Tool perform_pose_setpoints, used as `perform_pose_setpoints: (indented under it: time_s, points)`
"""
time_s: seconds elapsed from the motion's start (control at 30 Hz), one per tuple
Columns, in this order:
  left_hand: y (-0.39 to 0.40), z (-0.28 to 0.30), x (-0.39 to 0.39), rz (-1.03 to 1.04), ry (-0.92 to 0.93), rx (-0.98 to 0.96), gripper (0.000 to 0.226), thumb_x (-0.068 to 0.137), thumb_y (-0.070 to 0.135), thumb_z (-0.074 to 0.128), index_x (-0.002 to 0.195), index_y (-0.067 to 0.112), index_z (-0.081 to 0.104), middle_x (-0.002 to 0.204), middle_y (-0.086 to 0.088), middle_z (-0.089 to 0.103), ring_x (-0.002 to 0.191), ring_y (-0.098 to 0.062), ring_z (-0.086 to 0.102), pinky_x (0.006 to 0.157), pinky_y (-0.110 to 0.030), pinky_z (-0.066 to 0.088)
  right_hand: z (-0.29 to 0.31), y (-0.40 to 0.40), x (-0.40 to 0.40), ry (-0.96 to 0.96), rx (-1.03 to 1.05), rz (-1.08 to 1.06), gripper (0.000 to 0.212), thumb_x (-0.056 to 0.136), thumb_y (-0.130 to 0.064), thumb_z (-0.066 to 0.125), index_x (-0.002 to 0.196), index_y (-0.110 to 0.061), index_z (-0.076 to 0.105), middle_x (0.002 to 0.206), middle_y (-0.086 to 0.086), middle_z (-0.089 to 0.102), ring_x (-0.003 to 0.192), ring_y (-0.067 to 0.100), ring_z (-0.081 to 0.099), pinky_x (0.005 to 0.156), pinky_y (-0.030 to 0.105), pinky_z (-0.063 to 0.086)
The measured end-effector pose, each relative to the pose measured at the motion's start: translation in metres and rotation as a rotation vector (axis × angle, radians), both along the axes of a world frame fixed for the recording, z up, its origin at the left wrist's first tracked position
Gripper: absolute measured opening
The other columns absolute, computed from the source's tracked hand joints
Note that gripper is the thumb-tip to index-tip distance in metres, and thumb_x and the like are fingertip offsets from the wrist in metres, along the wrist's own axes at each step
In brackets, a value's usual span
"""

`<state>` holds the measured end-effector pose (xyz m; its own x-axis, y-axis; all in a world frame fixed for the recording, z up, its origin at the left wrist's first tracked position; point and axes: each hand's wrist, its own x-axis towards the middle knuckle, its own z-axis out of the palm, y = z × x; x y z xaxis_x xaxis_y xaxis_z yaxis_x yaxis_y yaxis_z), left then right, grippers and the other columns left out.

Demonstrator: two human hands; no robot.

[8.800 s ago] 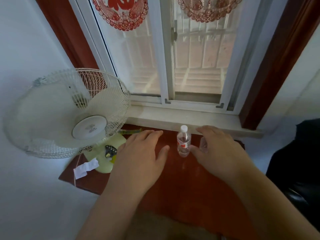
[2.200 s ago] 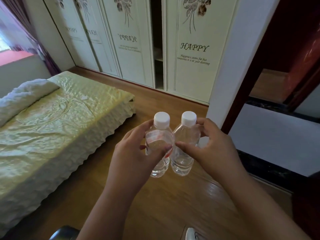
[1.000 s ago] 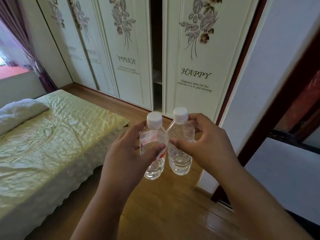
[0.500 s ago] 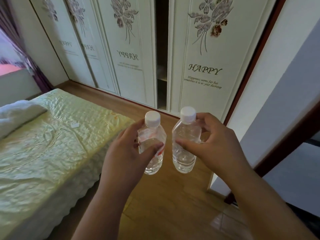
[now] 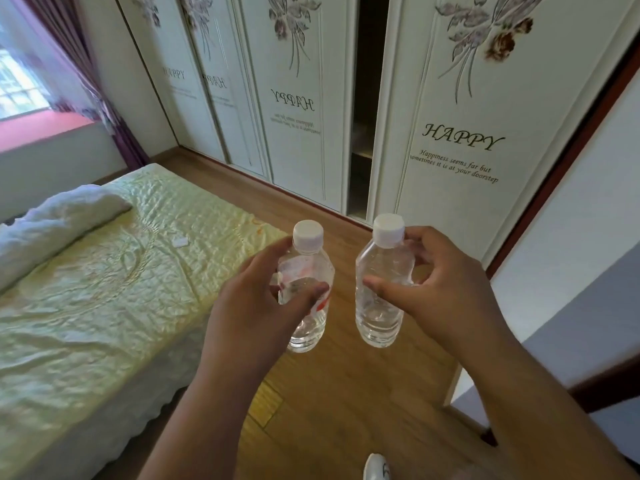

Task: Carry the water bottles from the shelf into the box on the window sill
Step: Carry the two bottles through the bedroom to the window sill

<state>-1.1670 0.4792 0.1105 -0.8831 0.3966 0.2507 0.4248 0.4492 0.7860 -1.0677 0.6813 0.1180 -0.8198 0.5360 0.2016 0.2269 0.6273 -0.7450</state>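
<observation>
I hold two small clear water bottles with white caps upright in front of me, above the wooden floor. My left hand [image 5: 252,306] grips the left bottle [image 5: 306,327], which carries a white and red label. My right hand [image 5: 440,289] grips the right bottle [image 5: 379,320], which shows no label from here. A hand-width gap separates the two bottles. A window sill [image 5: 45,129] with a reddish top shows at the far left, under a window with purple curtains. No box and no shelf are in view.
A bed [image 5: 97,292] with a pale green quilted cover and a white pillow [image 5: 59,223] fills the left. White sliding wardrobe doors [image 5: 450,133] stand ahead, one gap [image 5: 363,109] open. A white wall corner [image 5: 571,271] stands on the right. A shoe tip [image 5: 375,467] shows below.
The two bottles, touching a second ago, have moved apart. The view has swung left and closer to the wardrobe, bringing the window sill further into sight.
</observation>
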Motion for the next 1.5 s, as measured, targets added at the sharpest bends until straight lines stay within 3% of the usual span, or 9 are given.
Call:
perform_pose_setpoints:
  time_s: [0.1,0.23,0.33,0.5,0.8,1.1,1.23,1.37,1.5]
  points:
    - [0.024,0.010,-0.019,0.023,0.015,0.008,0.070,0.073,0.052,0.082,0.135,0.053,0.050,0.125,0.025,0.061,0.098,0.000,0.065,0.086,-0.038,0.058,0.006,0.024,-0.026,0.002,0.014,0.028,0.068,0.068,-0.062,0.081,0.124,-0.049,0.044,0.119,-0.027,0.056,0.101,0.000,0.057,0.075,0.014,0.042]
    - [0.062,0.021,-0.045,0.052,0.078,-0.014,0.071,0.072,0.053,0.081,0.135,0.051,0.050,0.126,0.023,0.062,0.099,0.001,0.064,0.086,-0.032,0.057,0.011,0.061,-0.058,0.037,-0.011,0.062,0.070,0.066,-0.060,0.083,0.125,-0.046,0.048,0.126,-0.020,0.062,0.106,0.003,0.060,0.091,0.030,0.053]
    - [0.087,0.021,-0.060,0.063,0.090,0.002,0.069,0.071,0.050,0.083,0.133,0.051,0.052,0.123,0.022,0.063,0.096,0.003,0.065,0.084,-0.025,0.056,0.013,0.088,-0.078,0.050,-0.001,0.076,0.073,0.066,-0.060,0.083,0.128,-0.043,0.048,0.128,-0.019,0.062,0.105,0.001,0.058,0.089,0.026,0.050]
    - [0.119,0.013,-0.079,0.081,0.081,0.015,0.068,0.073,0.052,0.080,0.134,0.049,0.051,0.126,0.022,0.063,0.102,0.002,0.064,0.086,-0.034,0.058,0.014,0.123,-0.102,0.053,0.032,0.103,0.073,0.068,-0.056,0.083,0.131,-0.039,0.050,0.128,-0.018,0.063,0.103,-0.002,0.055,0.082,0.014,0.041]
    - [0.160,0.006,-0.126,0.048,0.051,0.010,0.066,0.075,0.051,0.078,0.135,0.048,0.051,0.123,0.022,0.062,0.098,0.004,0.063,0.079,-0.021,0.054,0.007,0.162,-0.148,0.033,0.033,0.069,0.073,0.068,-0.060,0.081,0.130,-0.038,0.050,0.130,-0.017,0.062,0.103,-0.002,0.054,0.084,0.016,0.040]
    - [0.188,0.000,-0.220,-0.037,-0.003,0.019,0.067,0.074,0.052,0.079,0.135,0.051,0.050,0.122,0.023,0.062,0.098,0.002,0.063,0.082,-0.028,0.056,-0.004,0.174,-0.222,-0.015,-0.001,-0.047,0.067,0.068,-0.060,0.080,0.124,-0.045,0.047,0.131,-0.018,0.061,0.103,0.000,0.056,0.092,0.028,0.049]
    - [0.193,0.005,-0.274,-0.066,-0.011,0.034,0.067,0.074,0.051,0.080,0.134,0.050,0.050,0.120,0.023,0.063,0.096,0.001,0.064,0.075,-0.018,0.051,0.005,0.175,-0.267,0.002,0.001,-0.091,0.063,0.069,-0.058,0.081,0.120,-0.048,0.045,0.117,-0.027,0.058,0.101,0.005,0.061,0.091,0.032,0.054]
    - [0.194,0.010,-0.326,-0.099,0.006,0.034,0.069,0.073,0.053,0.080,0.135,0.051,0.049,0.121,0.021,0.065,0.099,-0.004,0.066,0.085,-0.036,0.058,0.004,0.171,-0.313,0.026,-0.030,-0.135,0.061,0.071,-0.055,0.081,0.119,-0.047,0.045,0.115,-0.027,0.056,0.102,0.007,0.062,0.093,0.031,0.052]
    - [0.192,0.010,-0.367,-0.111,0.045,0.007,0.073,0.072,0.055,0.080,0.137,0.050,0.047,0.124,0.020,0.063,0.101,-0.004,0.065,0.088,-0.038,0.058,-0.001,0.167,-0.350,0.054,-0.044,-0.137,0.064,0.068,-0.057,0.080,0.121,-0.047,0.045,0.119,-0.025,0.058,0.105,0.007,0.061,0.092,0.028,0.051]
